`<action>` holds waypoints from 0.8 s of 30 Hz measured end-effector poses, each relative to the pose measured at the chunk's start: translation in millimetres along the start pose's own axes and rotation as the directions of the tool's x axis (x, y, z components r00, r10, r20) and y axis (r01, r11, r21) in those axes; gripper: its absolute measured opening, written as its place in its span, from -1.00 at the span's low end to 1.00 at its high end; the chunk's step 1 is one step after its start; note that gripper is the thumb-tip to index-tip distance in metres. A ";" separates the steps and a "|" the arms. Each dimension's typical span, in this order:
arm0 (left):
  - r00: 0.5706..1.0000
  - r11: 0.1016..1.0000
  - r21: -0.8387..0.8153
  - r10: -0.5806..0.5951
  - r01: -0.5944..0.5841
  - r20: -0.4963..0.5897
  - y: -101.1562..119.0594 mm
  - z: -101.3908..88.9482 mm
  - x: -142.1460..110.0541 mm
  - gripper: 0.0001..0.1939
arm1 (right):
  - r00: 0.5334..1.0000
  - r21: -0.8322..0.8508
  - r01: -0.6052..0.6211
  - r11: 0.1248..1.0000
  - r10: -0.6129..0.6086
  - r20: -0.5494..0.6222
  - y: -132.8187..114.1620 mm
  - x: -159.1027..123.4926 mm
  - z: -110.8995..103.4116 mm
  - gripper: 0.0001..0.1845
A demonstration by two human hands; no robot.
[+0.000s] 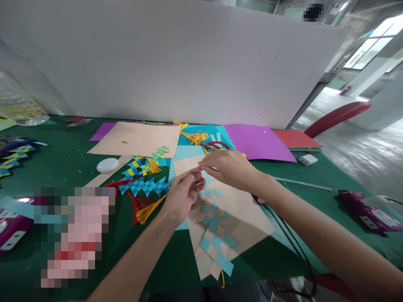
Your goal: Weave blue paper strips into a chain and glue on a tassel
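My left hand (187, 193) and my right hand (231, 164) meet at the fingertips in the middle of the head view. Both are closed in a pinch. Whatever lies between the fingers is hidden or too small to name. Below them a woven strip of light blue and peach paper (215, 228) lies on a peach paper sheet (248, 216), with its upper part partly under the hands. Left of my left hand are woven blue paper pieces (143, 186) with a red tassel (134, 205) and a yellow tassel (149, 211).
Red-handled scissors (218, 145) lie behind the hands beside a yellow tassel (195, 137). A purple sheet (258, 141), a peach sheet (145, 138) and a white oval object (107, 165) are on the green table (75, 163). A white panel (176, 63) stands behind. Purple devices (370, 212) sit at both sides.
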State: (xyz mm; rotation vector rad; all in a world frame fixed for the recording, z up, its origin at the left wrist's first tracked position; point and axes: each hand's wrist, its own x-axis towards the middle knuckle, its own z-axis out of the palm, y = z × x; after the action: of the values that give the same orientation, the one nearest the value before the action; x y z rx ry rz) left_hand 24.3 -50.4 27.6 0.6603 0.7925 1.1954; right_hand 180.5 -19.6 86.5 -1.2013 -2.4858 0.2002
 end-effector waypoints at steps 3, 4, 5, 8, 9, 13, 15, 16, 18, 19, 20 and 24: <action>0.999 0.998 0.053 0.035 -0.036 0.009 -1.3 0.6 -0.9 -0.78 | 1.000 -0.027 0.009 1.000 -0.008 0.006 2.3 3.1 1.4 -0.77; 0.998 0.994 0.092 0.057 -0.058 0.012 -1.8 0.6 -1.5 -0.78 | 1.000 -0.008 -0.007 1.000 0.007 0.000 3.2 4.2 1.4 -0.78; 0.996 0.985 0.149 0.085 -0.087 0.019 -2.1 0.5 -2.1 -0.78 | 1.000 0.021 -0.025 0.999 0.025 -0.005 4.1 5.1 1.3 -0.80; 0.982 0.911 0.367 0.177 -0.189 0.065 -2.3 -0.3 -4.3 -0.74 | 0.996 0.109 -0.068 0.992 0.073 -0.043 5.9 6.2 -0.8 -0.87; 0.977 0.881 0.421 0.198 -0.214 0.083 -2.2 -0.6 -5.0 -0.72 | 0.995 0.118 -0.069 0.991 0.076 -0.062 6.1 5.9 -1.8 -0.88; 0.968 0.840 0.480 0.220 -0.251 0.122 -3.1 -1.4 -6.1 -0.68 | 0.998 0.058 -0.007 0.998 0.011 -0.069 4.3 2.6 -5.1 -0.90; 0.968 0.839 0.483 0.219 -0.252 0.125 -3.9 -1.5 -5.7 -0.69 | 0.999 0.030 0.023 0.999 -0.022 -0.044 3.3 0.9 -5.5 -0.86; 0.966 0.837 0.484 0.223 -0.257 0.128 -4.2 -1.5 -5.4 -0.70 | 0.999 0.023 0.032 0.999 -0.031 -0.038 3.0 0.2 -5.5 -0.85; 0.961 0.829 0.486 0.241 -0.278 0.138 -4.2 -0.8 -5.1 -0.71 | 0.998 0.011 0.048 0.999 -0.048 -0.042 3.2 -0.7 -5.2 -0.84; 0.958 0.824 0.488 0.249 -0.287 0.144 -3.9 -0.3 -5.2 -0.71 | 0.997 0.002 0.056 0.998 -0.056 -0.045 3.5 -0.9 -5.1 -0.84; 0.956 0.819 0.492 0.254 -0.294 0.149 -3.5 0.4 -5.4 -0.71 | 0.997 -0.011 0.063 0.998 -0.064 -0.046 3.8 -0.9 -5.2 -0.84; 0.954 0.800 0.521 0.261 -0.298 0.145 -2.1 3.1 -6.9 -0.72 | 0.996 -0.072 0.084 0.994 -0.086 -0.021 3.4 -0.2 -6.3 -0.85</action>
State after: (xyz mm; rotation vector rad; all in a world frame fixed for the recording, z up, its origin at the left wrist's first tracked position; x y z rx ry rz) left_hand 26.8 -57.6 28.9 1.3180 1.0114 1.2095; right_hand 185.5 -17.9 91.3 -1.1151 -2.5360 0.0748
